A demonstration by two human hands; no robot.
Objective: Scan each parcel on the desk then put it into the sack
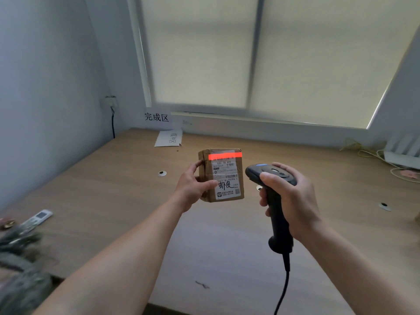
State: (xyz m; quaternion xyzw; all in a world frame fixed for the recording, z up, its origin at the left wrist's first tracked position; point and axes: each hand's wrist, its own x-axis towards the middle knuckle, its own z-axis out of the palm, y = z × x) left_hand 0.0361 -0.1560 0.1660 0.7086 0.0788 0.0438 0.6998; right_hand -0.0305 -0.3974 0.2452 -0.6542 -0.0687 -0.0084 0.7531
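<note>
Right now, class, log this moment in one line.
left hand: holds parcel above desk | right hand: grips scanner | red beam: on parcel's barcode | sack: not in view

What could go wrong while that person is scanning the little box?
1. The red scan line sits at the very top of the label, so it may miss the barcode.
2. The left hand grips the parcel by one side only, above the desk, so it could slip and drop.
3. The scanner in the right hand trails a cable that might snag.
</note>
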